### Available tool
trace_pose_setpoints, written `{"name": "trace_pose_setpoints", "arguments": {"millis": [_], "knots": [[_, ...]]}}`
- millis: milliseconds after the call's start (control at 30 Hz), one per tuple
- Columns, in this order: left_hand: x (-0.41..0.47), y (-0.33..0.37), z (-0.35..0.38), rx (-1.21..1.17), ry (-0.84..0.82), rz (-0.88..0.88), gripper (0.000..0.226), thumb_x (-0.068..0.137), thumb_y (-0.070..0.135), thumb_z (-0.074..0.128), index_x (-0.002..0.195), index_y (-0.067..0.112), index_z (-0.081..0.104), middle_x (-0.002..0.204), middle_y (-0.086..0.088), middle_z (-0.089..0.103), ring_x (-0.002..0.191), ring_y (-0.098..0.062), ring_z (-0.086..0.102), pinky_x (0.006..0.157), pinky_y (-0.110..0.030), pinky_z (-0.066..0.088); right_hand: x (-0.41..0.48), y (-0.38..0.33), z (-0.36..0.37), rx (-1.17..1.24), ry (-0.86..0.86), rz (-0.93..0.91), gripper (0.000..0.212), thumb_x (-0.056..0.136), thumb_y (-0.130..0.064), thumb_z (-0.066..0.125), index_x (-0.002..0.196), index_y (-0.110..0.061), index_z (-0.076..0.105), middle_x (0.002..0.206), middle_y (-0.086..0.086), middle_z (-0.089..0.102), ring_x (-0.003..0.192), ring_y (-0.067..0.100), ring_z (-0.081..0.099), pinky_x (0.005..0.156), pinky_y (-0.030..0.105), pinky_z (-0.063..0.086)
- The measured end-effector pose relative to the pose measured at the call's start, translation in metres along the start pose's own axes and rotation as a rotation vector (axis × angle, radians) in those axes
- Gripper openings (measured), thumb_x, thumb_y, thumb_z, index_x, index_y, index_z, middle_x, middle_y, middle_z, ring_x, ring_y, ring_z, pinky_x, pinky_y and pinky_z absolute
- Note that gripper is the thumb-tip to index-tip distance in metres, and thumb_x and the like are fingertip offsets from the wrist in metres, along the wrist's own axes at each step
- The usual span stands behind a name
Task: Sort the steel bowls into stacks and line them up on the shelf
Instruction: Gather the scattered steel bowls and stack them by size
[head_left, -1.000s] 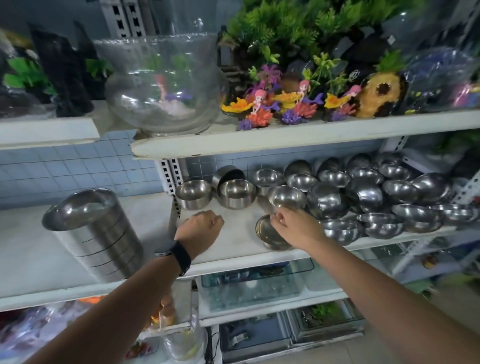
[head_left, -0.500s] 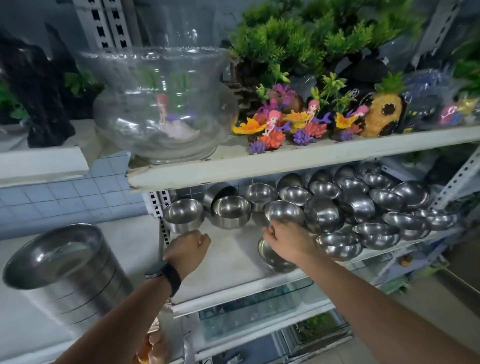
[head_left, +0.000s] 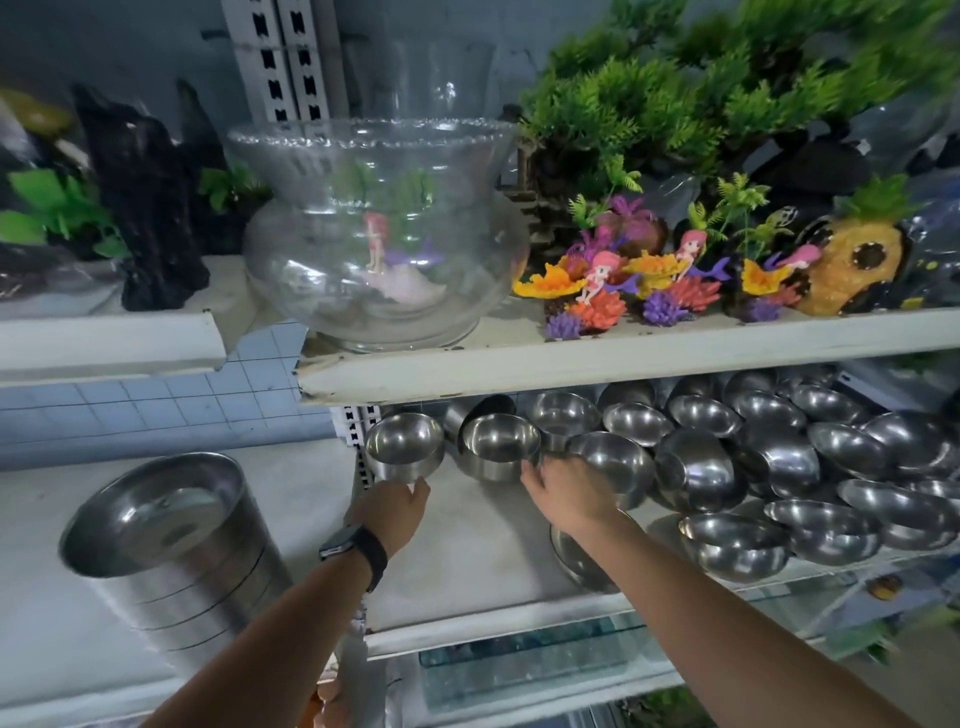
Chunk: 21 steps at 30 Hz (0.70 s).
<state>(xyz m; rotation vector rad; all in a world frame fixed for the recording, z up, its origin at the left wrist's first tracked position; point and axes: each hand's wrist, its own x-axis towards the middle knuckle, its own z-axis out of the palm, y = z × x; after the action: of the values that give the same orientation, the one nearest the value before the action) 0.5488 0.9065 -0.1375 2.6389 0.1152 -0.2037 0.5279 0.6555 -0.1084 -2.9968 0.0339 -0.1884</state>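
shelf (head_left: 467, 551) across mid-frame | loose steel bowls (head_left: 779, 467) crowd its centre-right | glass fishbowl (head_left: 384, 249) upper centre | nested bowl stack (head_left: 176, 551) tilted, lower left | right hand (head_left: 571, 493) centre, fingers spread against bowls, grip unclear | left hand (head_left: 395, 509) loosely open, empty, just below leftmost bowl (head_left: 405, 452)

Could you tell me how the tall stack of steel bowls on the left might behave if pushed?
The tall stack looks several bowls deep, so probably heavy. It appears to lean, so a high push may tip it. Polished sides likely slip in a grip.
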Motion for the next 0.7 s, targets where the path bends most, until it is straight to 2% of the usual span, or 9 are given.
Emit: {"name": "trace_pose_setpoints", "arguments": {"millis": [133, 200, 300, 400, 500, 600, 633, 700], "knots": [[0.013, -0.005, -0.001, -0.039, 0.023, -0.073, 0.038, 0.103, 0.041, 0.03, 0.103, 0.017, 0.059, 0.109, -0.013, 0.07, 0.097, -0.033, 0.065, 0.077, -0.035, 0.047, 0.012, -0.003, 0.007, -0.027, -0.018, 0.01, 0.06, 0.103, -0.054, 0.031, 0.076, -0.013, 0.065, 0.067, 0.003, 0.062, 0.06, 0.021, 0.06, 0.05, 0.027, 0.041], [0.014, -0.004, -0.003, -0.08, 0.069, -0.124, 0.034, 0.103, 0.043, 0.031, 0.111, 0.019, 0.053, 0.108, -0.016, 0.069, 0.096, -0.034, 0.065, 0.077, -0.034, 0.046, 0.018, -0.005, 0.011, -0.039, -0.043, 0.019, 0.062, 0.103, -0.055, 0.028, 0.07, -0.015, 0.062, 0.065, 0.001, 0.06, 0.059, 0.021, 0.058, 0.05, 0.027, 0.039], [0.016, -0.008, 0.0, -0.075, 0.105, -0.174, 0.058, 0.101, 0.054, 0.03, 0.133, 0.009, 0.05, 0.109, -0.017, 0.069, 0.102, -0.034, 0.064, 0.086, -0.038, 0.051, 0.03, -0.01, 0.016, -0.019, -0.096, 0.057, 0.064, 0.103, -0.056, 0.025, 0.07, -0.016, 0.062, 0.072, 0.004, 0.066, 0.067, 0.025, 0.064, 0.055, 0.028, 0.041], [0.019, -0.014, 0.006, -0.012, 0.122, -0.154, 0.067, 0.1, 0.06, 0.025, 0.146, 0.015, 0.039, 0.12, -0.013, 0.066, 0.114, -0.033, 0.056, 0.095, -0.04, 0.047, 0.044, -0.016, 0.021, 0.024, -0.139, 0.108, 0.062, 0.103, -0.056, 0.026, 0.078, -0.014, 0.065, 0.084, 0.007, 0.069, 0.08, 0.028, 0.068, 0.06, 0.031, 0.043], [0.024, -0.011, 0.005, 0.003, 0.141, -0.168, 0.067, 0.099, 0.063, 0.024, 0.137, 0.015, 0.05, 0.124, -0.013, 0.064, 0.117, -0.032, 0.054, 0.097, -0.04, 0.044, 0.054, -0.019, 0.023, 0.025, -0.154, 0.167, 0.06, 0.103, -0.055, 0.028, 0.092, -0.013, 0.069, 0.088, 0.005, 0.069, 0.084, 0.027, 0.068, 0.061, 0.03, 0.042], [0.031, -0.008, 0.003, 0.02, 0.105, -0.172, 0.063, 0.102, 0.058, 0.028, 0.147, 0.015, 0.039, 0.131, -0.017, 0.057, 0.12, -0.037, 0.054, 0.099, -0.044, 0.043, 0.065, -0.017, 0.029, 0.062, -0.184, 0.22, 0.059, 0.102, -0.056, 0.03, 0.097, -0.013, 0.07, 0.092, 0.006, 0.072, 0.085, 0.027, 0.07, 0.065, 0.031, 0.048], [0.037, -0.01, 0.003, -0.016, 0.098, -0.202, 0.066, 0.1, 0.059, 0.031, 0.15, 0.016, 0.034, 0.134, -0.019, 0.054, 0.12, -0.039, 0.054, 0.101, -0.047, 0.045, 0.068, -0.016, 0.03, 0.079, -0.196, 0.239, 0.056, 0.102, -0.054, 0.032, 0.098, -0.013, 0.07, 0.092, 0.006, 0.072, 0.085, 0.027, 0.071, 0.067, 0.031, 0.05], [0.046, -0.014, 0.005, -0.211, 0.121, -0.302, 0.081, 0.092, 0.07, 0.032, 0.147, 0.012, 0.037, 0.133, -0.021, 0.056, 0.119, -0.041, 0.056, 0.102, -0.052, 0.046, 0.072, -0.016, 0.031, 0.115, -0.217, 0.283, 0.046, 0.1, -0.048, 0.038, 0.099, -0.015, 0.07, 0.092, 0.005, 0.072, 0.082, 0.026, 0.072, 0.074, 0.033, 0.056]]}}
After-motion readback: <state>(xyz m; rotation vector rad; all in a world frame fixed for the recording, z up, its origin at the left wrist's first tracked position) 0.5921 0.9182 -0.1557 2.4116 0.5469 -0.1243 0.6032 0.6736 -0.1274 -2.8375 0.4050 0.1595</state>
